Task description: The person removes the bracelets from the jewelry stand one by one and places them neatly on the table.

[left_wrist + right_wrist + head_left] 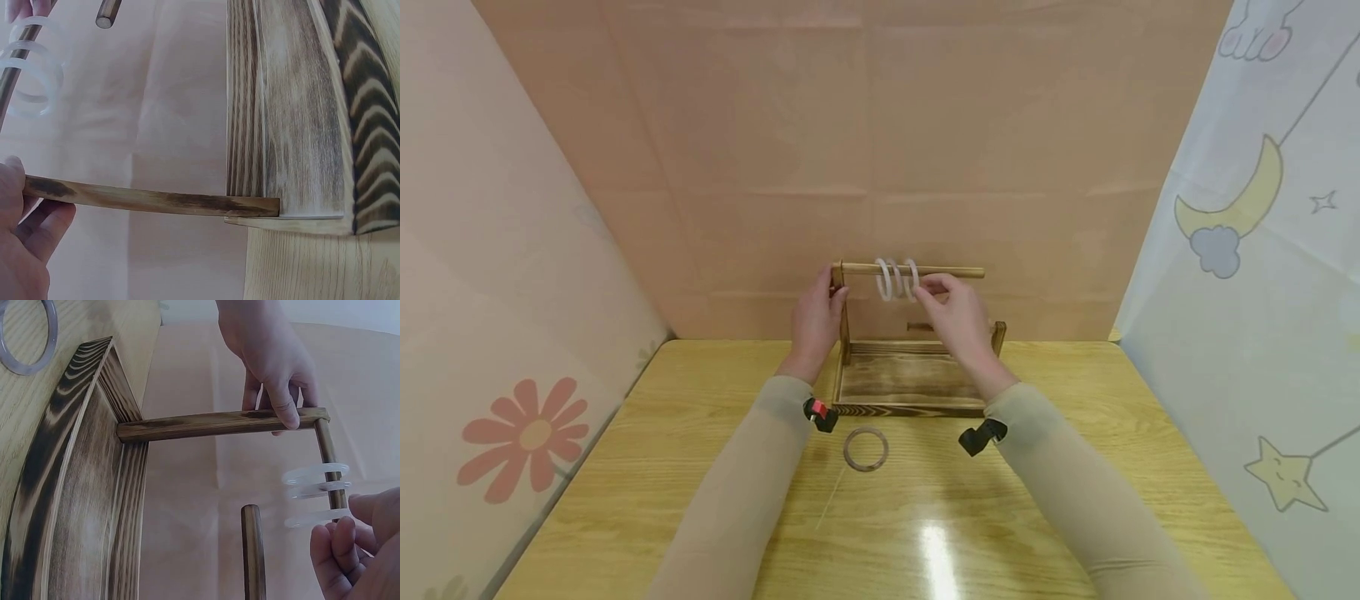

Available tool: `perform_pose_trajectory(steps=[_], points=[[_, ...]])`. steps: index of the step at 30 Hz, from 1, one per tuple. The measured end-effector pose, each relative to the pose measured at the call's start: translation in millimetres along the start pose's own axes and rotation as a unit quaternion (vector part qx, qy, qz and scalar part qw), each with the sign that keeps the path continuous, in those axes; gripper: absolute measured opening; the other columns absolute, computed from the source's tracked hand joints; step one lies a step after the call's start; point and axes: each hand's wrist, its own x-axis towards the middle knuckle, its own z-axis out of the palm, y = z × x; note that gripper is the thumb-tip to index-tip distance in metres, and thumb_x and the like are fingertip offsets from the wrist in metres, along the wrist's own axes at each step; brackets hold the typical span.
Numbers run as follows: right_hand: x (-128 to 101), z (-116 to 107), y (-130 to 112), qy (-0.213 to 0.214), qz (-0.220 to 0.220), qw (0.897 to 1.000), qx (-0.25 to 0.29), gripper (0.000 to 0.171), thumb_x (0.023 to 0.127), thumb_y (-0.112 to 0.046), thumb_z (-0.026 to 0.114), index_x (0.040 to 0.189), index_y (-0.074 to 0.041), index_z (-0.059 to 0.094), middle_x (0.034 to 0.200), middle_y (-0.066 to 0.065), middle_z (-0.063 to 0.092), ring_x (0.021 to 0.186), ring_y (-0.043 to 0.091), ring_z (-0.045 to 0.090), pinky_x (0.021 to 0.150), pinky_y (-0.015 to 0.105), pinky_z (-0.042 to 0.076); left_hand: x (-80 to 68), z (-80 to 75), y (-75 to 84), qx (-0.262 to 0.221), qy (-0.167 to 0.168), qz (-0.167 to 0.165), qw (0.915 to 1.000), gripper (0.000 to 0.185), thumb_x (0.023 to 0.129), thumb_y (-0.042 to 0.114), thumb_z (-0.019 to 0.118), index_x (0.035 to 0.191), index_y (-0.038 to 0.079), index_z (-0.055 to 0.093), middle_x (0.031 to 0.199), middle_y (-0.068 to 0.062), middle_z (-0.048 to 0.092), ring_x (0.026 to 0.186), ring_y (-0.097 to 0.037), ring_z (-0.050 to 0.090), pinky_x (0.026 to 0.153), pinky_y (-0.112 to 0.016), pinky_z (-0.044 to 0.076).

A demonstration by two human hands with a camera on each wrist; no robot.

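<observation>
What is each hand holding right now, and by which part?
The left hand grips the wooden stand's upright post near its top. The right hand pinches the outermost white ring on the rod.

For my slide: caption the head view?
Left hand grips wooden stand; right hand touches white rings on its rod.

Makeshift booth: tabletop (1075,517), hung printed sheets (1247,250).

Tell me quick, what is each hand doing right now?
Left hand: grips the wooden stand's upright post.
Right hand: fingertips on a white ring on the rod.
</observation>
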Motion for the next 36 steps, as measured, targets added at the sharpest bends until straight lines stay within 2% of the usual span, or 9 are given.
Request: perform_pose_trajectory(steps=[9,15,23,28,36], points=[[5.5,3.7,-1.4,-0.005,0.009,1.0,-0.005,0.032,0.108,-0.036,0.075,0.128,-0.011,0.079,0.118,0.006,0.08,0.092,0.024,0.074,0.076,0.043,0.055,-0.2,0.5,0.6,-0.002,0.004,0.003,1.0,0.037,0.114,0.021,0.065,0.146,0.006,0.057,0.123,-0.02,0.076,0.106,-0.04,0.076,0.094,-0.059,0.06],[8.2,6.9,-2.9,-0.008,0.016,1.0,-0.002,0.032,0.108,-0.036,0.076,0.127,-0.01,0.08,0.118,0.006,0.08,0.094,0.025,0.074,0.078,0.045,0.058,0.2,0.5,-0.6,0.003,0.002,0.008,1.0,0.036,0.114,0.02,0.065,0.145,0.004,0.057,0.12,-0.02,0.076,0.106,-0.041,0.076,0.094,-0.059,0.059],[9.2,9.7,-3.7,-0.008,0.017,1.0,-0.006,0.026,0.106,-0.032,0.078,0.123,-0.012,0.081,0.116,0.004,0.079,0.084,0.022,0.071,0.071,0.041,0.055,-0.5,-0.3,0.1,0.001,0.004,0.011,0.9999,0.036,0.115,0.027,0.062,0.143,0.005,0.058,0.118,-0.02,0.077,0.104,-0.04,0.076,0.092,-0.058,0.06],[9.4,10.0,-4.9,-0.005,0.018,1.0,-0.005,0.022,0.106,-0.031,0.079,0.119,-0.013,0.082,0.114,0.004,0.079,0.078,0.021,0.067,0.066,0.039,0.051,0.0,0.7,-0.4,0.001,0.008,0.016,0.9998,0.032,0.114,0.022,0.065,0.14,0.004,0.059,0.116,-0.02,0.077,0.102,-0.039,0.076,0.09,-0.057,0.061],[8.7,9.9,-4.3,-0.002,0.025,1.0,-0.001,0.02,0.106,-0.03,0.078,0.119,-0.014,0.083,0.113,0.003,0.078,0.078,0.02,0.067,0.065,0.037,0.051,0.7,2.2,-1.3,0.006,0.011,0.014,0.9998,0.029,0.113,0.02,0.066,0.137,0.005,0.06,0.113,-0.019,0.077,0.099,-0.04,0.076,0.087,-0.059,0.06]])
